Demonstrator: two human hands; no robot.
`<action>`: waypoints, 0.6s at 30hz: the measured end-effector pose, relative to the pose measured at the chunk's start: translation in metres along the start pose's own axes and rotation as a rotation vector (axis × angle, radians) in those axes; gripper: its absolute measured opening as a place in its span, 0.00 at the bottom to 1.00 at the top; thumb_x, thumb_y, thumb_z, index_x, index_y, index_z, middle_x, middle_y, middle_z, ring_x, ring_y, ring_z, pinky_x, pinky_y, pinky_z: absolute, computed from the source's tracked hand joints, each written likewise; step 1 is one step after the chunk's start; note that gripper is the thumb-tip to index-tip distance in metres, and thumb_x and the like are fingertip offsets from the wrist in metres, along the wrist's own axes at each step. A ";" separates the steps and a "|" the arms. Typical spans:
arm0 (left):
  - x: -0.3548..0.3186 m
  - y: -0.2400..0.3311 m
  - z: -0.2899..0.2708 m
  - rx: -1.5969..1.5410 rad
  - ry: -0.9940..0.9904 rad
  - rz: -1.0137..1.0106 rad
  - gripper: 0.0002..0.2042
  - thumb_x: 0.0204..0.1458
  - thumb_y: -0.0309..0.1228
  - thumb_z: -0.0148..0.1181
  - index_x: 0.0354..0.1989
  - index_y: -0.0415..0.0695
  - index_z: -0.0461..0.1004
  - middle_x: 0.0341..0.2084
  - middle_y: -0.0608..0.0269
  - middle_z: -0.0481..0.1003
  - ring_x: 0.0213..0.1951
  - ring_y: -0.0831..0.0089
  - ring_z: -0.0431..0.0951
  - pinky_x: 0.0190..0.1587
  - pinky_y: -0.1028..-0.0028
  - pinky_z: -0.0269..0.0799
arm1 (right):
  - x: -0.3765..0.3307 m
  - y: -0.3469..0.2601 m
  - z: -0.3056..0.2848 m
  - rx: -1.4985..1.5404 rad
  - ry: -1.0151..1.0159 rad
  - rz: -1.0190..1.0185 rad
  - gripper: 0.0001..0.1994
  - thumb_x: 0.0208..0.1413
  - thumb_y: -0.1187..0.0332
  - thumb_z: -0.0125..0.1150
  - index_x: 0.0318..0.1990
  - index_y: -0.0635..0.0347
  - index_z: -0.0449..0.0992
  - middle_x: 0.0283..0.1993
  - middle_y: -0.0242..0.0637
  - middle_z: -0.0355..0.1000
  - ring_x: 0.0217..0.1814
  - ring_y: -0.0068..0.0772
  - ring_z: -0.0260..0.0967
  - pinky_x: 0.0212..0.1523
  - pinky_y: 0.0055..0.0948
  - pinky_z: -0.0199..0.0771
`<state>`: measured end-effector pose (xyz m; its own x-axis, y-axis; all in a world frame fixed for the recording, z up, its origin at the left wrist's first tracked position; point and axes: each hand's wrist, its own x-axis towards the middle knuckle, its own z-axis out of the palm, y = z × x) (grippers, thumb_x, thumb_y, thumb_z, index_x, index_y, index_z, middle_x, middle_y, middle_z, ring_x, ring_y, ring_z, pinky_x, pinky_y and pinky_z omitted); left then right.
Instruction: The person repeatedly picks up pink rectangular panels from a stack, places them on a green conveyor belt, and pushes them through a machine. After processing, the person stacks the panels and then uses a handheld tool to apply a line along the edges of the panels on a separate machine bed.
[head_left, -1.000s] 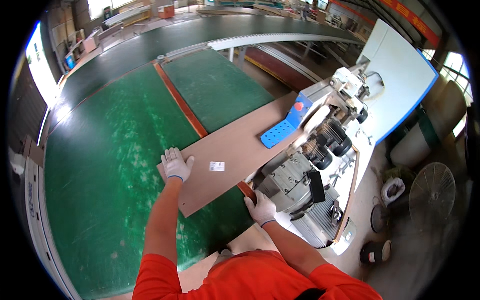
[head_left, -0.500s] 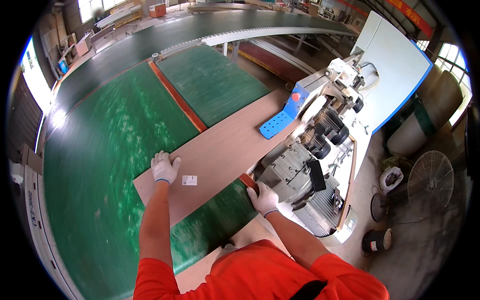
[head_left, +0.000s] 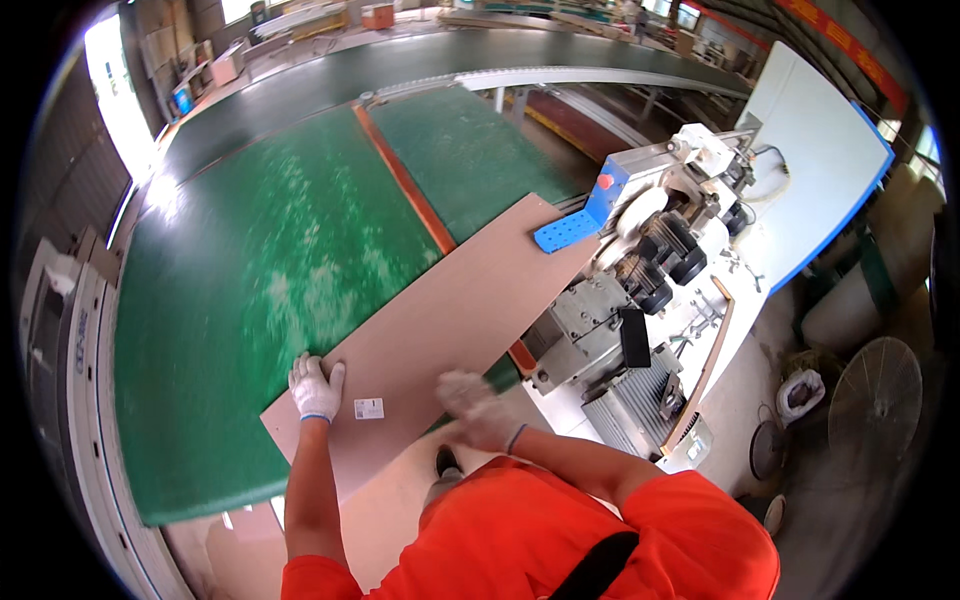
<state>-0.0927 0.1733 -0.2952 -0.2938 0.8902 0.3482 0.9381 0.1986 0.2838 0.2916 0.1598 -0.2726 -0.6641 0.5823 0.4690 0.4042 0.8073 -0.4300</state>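
Observation:
A long brown board (head_left: 430, 330) lies slantwise across the green table (head_left: 220, 330), with a white label (head_left: 369, 408) near its close end. My gloved left hand (head_left: 314, 387) rests on the board's left edge, its fingers stretched out and its thumb apart. Smeared by motion, my gloved right hand (head_left: 480, 408) is at the board's right edge; its fingers cannot be made out, nor whether they touch the board. The board's far part reaches a blue perforated plate (head_left: 566, 232) on the machine (head_left: 585, 320), which has several motors.
An orange-red strip (head_left: 405, 180) crosses the table and passes beneath the board. A red button (head_left: 605, 181) sits on the machine's blue bracket. Behind runs a dark conveyor belt (head_left: 400, 62). A fan (head_left: 875, 400) and a white sack (head_left: 800, 394) stand on the right.
My right hand has left the red strip's end beside the machine and moved left to the board. The board has shifted back from the machine, baring its far corner. The view has shifted too.

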 end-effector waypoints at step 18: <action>-0.505 0.132 -0.138 -0.869 0.470 -1.528 0.34 0.61 0.57 0.67 0.47 0.28 0.79 0.39 0.53 0.82 0.36 0.67 0.79 0.43 0.64 0.80 | -0.086 -0.064 -0.016 0.033 -0.489 -0.436 0.47 0.61 0.36 0.58 0.75 0.68 0.62 0.82 0.55 0.52 0.87 0.53 0.43 0.85 0.51 0.38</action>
<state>0.1539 -0.3069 -0.3109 -0.8732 -0.0564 -0.4841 -0.4814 0.2546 0.8387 0.3331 0.0595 -0.2731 -0.9751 0.0849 0.2047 0.0184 0.9516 -0.3068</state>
